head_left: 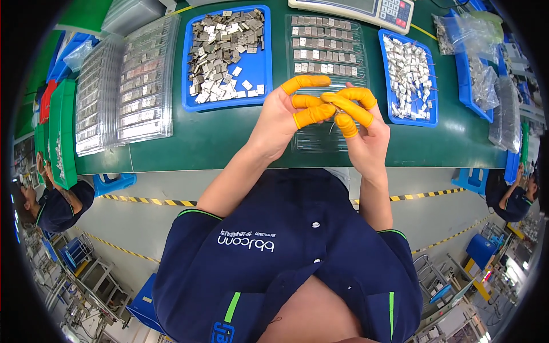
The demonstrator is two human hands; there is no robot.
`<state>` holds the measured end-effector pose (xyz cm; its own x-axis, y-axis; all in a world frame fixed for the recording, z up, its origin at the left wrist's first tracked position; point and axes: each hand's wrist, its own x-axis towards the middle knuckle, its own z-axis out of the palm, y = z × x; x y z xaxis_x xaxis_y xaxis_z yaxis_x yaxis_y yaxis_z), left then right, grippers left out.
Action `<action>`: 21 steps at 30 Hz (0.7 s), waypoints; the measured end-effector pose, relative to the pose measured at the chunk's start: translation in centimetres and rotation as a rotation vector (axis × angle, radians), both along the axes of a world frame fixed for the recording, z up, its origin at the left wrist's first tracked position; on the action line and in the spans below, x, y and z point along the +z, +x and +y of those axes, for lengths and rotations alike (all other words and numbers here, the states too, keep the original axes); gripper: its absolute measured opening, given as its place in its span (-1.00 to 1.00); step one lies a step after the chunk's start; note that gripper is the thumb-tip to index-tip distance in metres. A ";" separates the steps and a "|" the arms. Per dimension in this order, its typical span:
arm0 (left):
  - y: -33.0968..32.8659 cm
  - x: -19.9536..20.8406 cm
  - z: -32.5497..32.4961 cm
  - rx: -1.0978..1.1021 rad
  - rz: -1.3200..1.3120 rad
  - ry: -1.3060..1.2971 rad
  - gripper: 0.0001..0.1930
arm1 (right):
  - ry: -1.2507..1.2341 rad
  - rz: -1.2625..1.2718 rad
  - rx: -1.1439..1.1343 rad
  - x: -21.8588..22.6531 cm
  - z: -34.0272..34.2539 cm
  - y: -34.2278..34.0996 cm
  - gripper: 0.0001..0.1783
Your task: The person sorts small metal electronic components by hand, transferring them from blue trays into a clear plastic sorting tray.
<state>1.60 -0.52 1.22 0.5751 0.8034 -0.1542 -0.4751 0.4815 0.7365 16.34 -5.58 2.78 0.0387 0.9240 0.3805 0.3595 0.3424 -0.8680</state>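
Note:
Yellow finger cots cover several fingers of both hands, which meet over the near part of a clear plastic tray [326, 143]. With thumb and a finger pinched, my left hand [280, 117] is closed at the meeting point. My right hand [366, 128] is closed there too, its fingertips pressed against the left ones. Between the tips shows a sliver of a small part [338, 111], and a thin wire end hangs below it; the fingers hide the rest. Beyond my hands, rows of small silver metal pieces [324, 55] fill the far part of the tray.
A blue tray [269, 63] of loose metal pieces stands at left, another blue tray [436, 97] of small white wired parts at right. Clear trays of pieces [146, 80] are stacked far left. A scale [366, 11] sits at the back. Co-workers [63, 203] sit at both sides.

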 end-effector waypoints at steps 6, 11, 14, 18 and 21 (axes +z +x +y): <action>-0.2 -2.1 -0.7 0.213 0.476 0.307 -0.74 | -0.014 -0.329 -0.297 -1.6 0.3 -0.6 -0.77; -0.8 -2.4 -1.3 0.172 0.465 0.303 -0.80 | 0.173 -0.471 -0.186 -2.3 0.4 -1.0 -0.66; -1.5 -2.3 -1.2 0.110 0.379 0.183 -0.78 | 0.198 -0.459 -0.122 -2.3 0.7 -1.2 -0.63; -2.4 -2.4 -0.9 -0.006 0.399 0.147 -0.75 | 0.278 -0.436 -0.110 -2.5 0.9 -1.2 -0.63; -1.6 -2.3 -1.3 0.049 0.455 0.168 -0.75 | 0.284 -0.457 -0.118 -3.1 0.7 -1.1 -0.62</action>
